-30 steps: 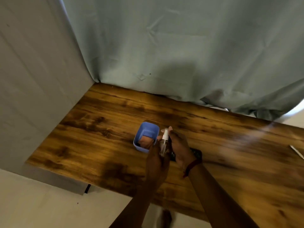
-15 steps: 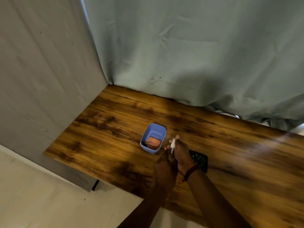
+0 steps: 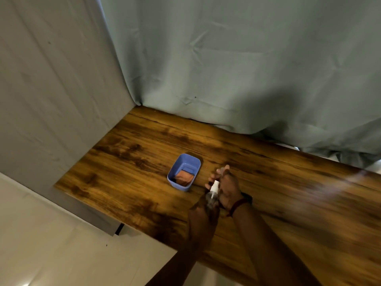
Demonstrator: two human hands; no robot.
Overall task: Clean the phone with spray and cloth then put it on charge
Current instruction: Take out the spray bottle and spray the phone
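Note:
A small clear spray bottle with a white nozzle [image 3: 214,187] stands upright between my hands, just above the wooden table [image 3: 127,162]. My left hand [image 3: 203,215] grips its body from below. My right hand [image 3: 227,188] curls round its top, fingers by the nozzle. A folded orange cloth [image 3: 184,178] lies in a blue plastic tub [image 3: 175,168] just left of the hands. Only a dark sliver of the phone [image 3: 248,198] shows on the table behind my right wrist.
A grey-green curtain [image 3: 237,69] hangs along the table's back edge and a grey panel [image 3: 51,100] closes off the left side. The table's front edge runs diagonally under my forearms, with pale floor [image 3: 61,254] below.
My head has tipped up and left, so the table sits lower in view. Both hands stay on the bottle near the tub. The phone is now nearly hidden behind my right wrist.

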